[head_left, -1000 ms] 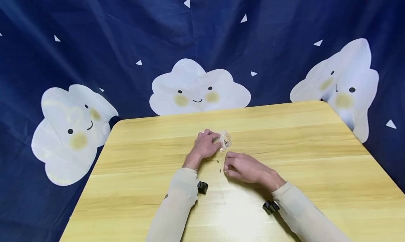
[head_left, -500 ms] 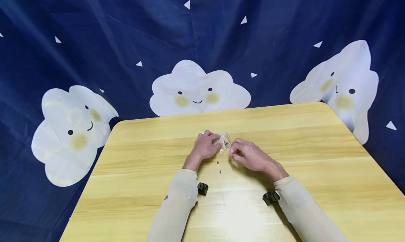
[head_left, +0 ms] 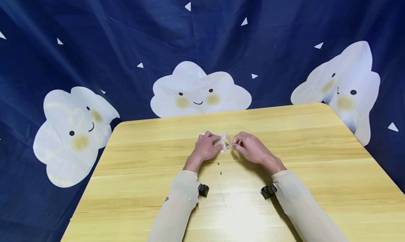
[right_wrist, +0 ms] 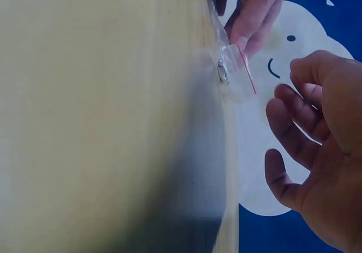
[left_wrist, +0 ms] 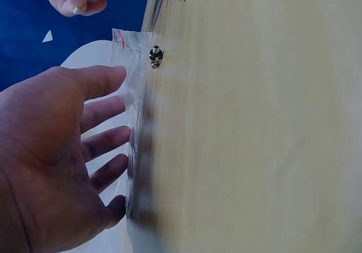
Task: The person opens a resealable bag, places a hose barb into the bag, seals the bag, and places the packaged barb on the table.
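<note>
L hand (head_left: 207, 146), ctr of head view: fingers nearly straight, tips resting on clear zip bag (head_left: 226, 139), which lies on table (head_left: 158, 189). Decent anchor; light, even pressure prob. best so film doesn't skate. R hand (head_left: 250, 147) just beside bag's right edge, thumb + fingertip pinching a small pale bit (left_wrist: 79, 8), too tiny to ID. Red strip (right_wrist: 248, 69) is on the bag end facing R hand; can't tell if mouth's open, so worth checking before fingertips go near. Metal parts (right_wrist: 223, 72) bunched inside; avoid bearing down there, film cd tear. Loose metal bits (head_left: 218, 163) ×2 on table, below bag in frame: R hand shd stay high enough not to sweep them.
</note>
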The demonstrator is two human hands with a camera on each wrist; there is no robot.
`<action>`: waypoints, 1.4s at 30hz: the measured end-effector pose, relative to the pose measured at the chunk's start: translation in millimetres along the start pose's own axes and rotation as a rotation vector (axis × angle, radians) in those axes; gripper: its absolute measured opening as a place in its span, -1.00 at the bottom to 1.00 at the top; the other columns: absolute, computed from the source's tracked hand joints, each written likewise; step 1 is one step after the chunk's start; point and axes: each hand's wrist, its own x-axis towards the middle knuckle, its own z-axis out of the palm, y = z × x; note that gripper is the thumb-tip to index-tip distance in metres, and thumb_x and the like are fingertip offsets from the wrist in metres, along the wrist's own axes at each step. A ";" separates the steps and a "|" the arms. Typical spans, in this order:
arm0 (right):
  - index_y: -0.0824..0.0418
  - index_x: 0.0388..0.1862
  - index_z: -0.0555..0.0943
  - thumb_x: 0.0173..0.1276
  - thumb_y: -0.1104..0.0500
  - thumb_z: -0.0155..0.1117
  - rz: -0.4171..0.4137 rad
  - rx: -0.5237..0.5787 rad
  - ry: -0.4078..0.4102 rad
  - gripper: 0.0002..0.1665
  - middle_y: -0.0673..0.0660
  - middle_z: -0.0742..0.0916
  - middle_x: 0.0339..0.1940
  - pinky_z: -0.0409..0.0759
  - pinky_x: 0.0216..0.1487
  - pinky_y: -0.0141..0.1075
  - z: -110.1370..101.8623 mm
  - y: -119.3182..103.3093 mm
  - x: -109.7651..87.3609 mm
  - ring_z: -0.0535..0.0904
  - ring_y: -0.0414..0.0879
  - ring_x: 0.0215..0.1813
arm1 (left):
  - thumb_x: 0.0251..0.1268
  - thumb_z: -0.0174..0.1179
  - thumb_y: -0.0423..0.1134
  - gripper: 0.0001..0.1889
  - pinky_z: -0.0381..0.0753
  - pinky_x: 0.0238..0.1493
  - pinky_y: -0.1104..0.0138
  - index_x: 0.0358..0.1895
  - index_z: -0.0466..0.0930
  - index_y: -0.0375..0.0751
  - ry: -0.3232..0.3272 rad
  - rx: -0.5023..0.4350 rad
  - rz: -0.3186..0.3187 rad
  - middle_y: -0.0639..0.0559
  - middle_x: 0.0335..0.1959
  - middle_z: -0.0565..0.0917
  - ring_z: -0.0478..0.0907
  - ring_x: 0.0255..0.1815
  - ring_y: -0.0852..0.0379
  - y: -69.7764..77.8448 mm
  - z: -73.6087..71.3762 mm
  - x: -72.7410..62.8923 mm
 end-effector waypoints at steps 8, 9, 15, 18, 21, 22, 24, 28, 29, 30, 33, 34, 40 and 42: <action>0.11 -0.21 0.63 0.38 0.11 0.17 0.013 -0.133 -0.001 -0.87 0.00 0.61 -0.18 0.59 -0.08 -0.19 1.6 1.6 9.9 0.57 -0.13 -0.21 | 0.34 0.09 0.07 -0.51 0.36 0.17 0.10 0.30 0.48 0.08 0.010 0.001 0.004 0.04 0.20 0.45 0.31 0.16 0.01 -0.5 -0.2 -1.0; 0.11 -0.19 0.63 0.39 0.11 0.16 0.022 -0.138 -0.005 -0.85 0.01 0.62 -0.16 0.59 -0.06 -0.18 2.2 1.7 10.2 0.57 -0.12 -0.19 | 0.34 0.09 0.06 -0.52 0.36 0.17 0.10 0.30 0.48 0.08 0.009 0.001 0.003 0.04 0.20 0.45 0.31 0.16 0.01 -0.6 0.1 -1.3; 0.13 -0.17 0.64 0.39 0.11 0.17 0.044 -0.151 0.007 -0.84 0.03 0.62 -0.14 0.59 -0.03 -0.13 5.9 1.8 12.0 0.59 -0.09 -0.15 | 0.35 0.09 0.07 -0.53 0.36 0.18 0.11 0.29 0.49 0.08 0.016 0.001 0.006 0.04 0.22 0.45 0.30 0.19 0.00 -1.0 1.9 -2.2; 0.14 -0.17 0.63 0.38 0.12 0.19 0.041 -0.145 0.006 -0.85 0.04 0.62 -0.15 0.58 -0.04 -0.12 7.8 0.5 13.4 0.59 -0.08 -0.15 | 0.35 0.09 0.06 -0.53 0.36 0.17 0.12 0.29 0.49 0.08 0.019 0.001 0.005 0.04 0.21 0.45 0.31 0.18 0.01 -1.7 2.8 -2.4; 0.14 -0.17 0.63 0.38 0.12 0.18 0.051 -0.147 -0.014 -0.85 0.04 0.61 -0.15 0.57 -0.05 -0.13 9.6 -0.8 14.7 0.57 -0.09 -0.16 | 0.35 0.09 0.07 -0.52 0.37 0.16 0.14 0.29 0.48 0.08 0.016 0.004 0.006 0.05 0.20 0.46 0.31 0.16 0.03 -2.1 3.5 -2.5; 0.14 -0.17 0.63 0.39 0.13 0.18 0.055 -0.150 -0.021 -0.85 0.03 0.61 -0.15 0.56 -0.05 -0.13 10.1 -1.0 14.9 0.57 -0.10 -0.16 | 0.34 0.09 0.07 -0.52 0.37 0.15 0.15 0.29 0.48 0.08 0.015 0.004 0.008 0.05 0.20 0.46 0.31 0.15 0.03 -2.1 3.6 -2.5; 0.14 -0.16 0.63 0.39 0.12 0.17 0.059 -0.163 -0.028 -0.84 0.04 0.60 -0.14 0.56 -0.05 -0.14 10.8 -1.3 15.7 0.55 -0.10 -0.17 | 0.34 0.09 0.07 -0.52 0.37 0.13 0.16 0.29 0.48 0.08 0.017 0.004 0.012 0.05 0.20 0.46 0.31 0.14 0.04 -2.0 3.6 -2.3; 0.15 -0.16 0.64 0.39 0.13 0.18 0.055 -0.179 -0.022 -0.84 0.07 0.59 -0.12 0.56 -0.08 -0.13 11.0 -2.5 17.4 0.54 -0.09 -0.17 | 0.33 0.10 0.07 -0.52 0.37 0.13 0.17 0.29 0.48 0.08 0.022 0.005 0.016 0.05 0.20 0.46 0.31 0.14 0.04 -1.8 2.9 -1.4; 0.15 -0.17 0.64 0.39 0.13 0.18 0.056 -0.182 -0.018 -0.84 0.07 0.59 -0.11 0.56 -0.08 -0.13 11.1 -2.9 17.9 0.54 -0.08 -0.17 | 0.33 0.10 0.07 -0.51 0.37 0.12 0.16 0.29 0.48 0.07 0.024 0.006 0.018 0.05 0.20 0.46 0.31 0.14 0.04 -2.1 2.8 -1.1; 0.15 -0.17 0.64 0.39 0.13 0.18 0.057 -0.184 -0.015 -0.84 0.07 0.59 -0.11 0.56 -0.09 -0.13 11.2 -3.2 18.3 0.54 -0.07 -0.17 | 0.33 0.10 0.06 -0.51 0.37 0.13 0.16 0.29 0.48 0.07 0.025 0.006 0.018 0.04 0.20 0.46 0.31 0.14 0.03 -2.2 2.6 -0.8; 0.15 -0.18 0.65 0.38 0.13 0.19 0.062 -0.188 -0.011 -0.85 0.08 0.60 -0.11 0.56 -0.10 -0.12 11.8 -3.4 19.2 0.55 -0.06 -0.17 | 0.33 0.09 0.07 -0.51 0.38 0.14 0.16 0.30 0.48 0.07 0.025 0.013 0.020 0.04 0.21 0.46 0.32 0.15 0.03 -2.8 2.2 0.0; 0.14 -0.18 0.64 0.39 0.12 0.19 0.064 -0.189 -0.012 -0.85 0.08 0.60 -0.11 0.56 -0.10 -0.12 12.2 -3.4 19.5 0.55 -0.06 -0.17 | 0.33 0.09 0.07 -0.51 0.38 0.14 0.16 0.30 0.48 0.07 0.023 0.014 0.018 0.04 0.21 0.46 0.32 0.15 0.03 -3.0 2.3 0.1; 0.13 -0.15 0.65 0.39 0.12 0.19 0.076 -0.184 -0.017 -0.83 0.08 0.60 -0.11 0.57 -0.10 -0.11 13.5 -3.0 21.0 0.55 -0.06 -0.17 | 0.34 0.09 0.06 -0.51 0.37 0.16 0.15 0.30 0.47 0.08 0.016 0.007 0.017 0.04 0.22 0.46 0.31 0.17 0.02 -3.6 2.5 -0.7; 0.13 -0.13 0.65 0.39 0.12 0.19 0.083 -0.178 -0.020 -0.83 0.07 0.60 -0.12 0.57 -0.10 -0.12 13.6 -3.0 21.1 0.55 -0.06 -0.17 | 0.34 0.09 0.06 -0.51 0.37 0.17 0.14 0.30 0.47 0.07 0.016 0.002 0.018 0.04 0.23 0.46 0.31 0.17 0.02 -3.5 2.3 -1.0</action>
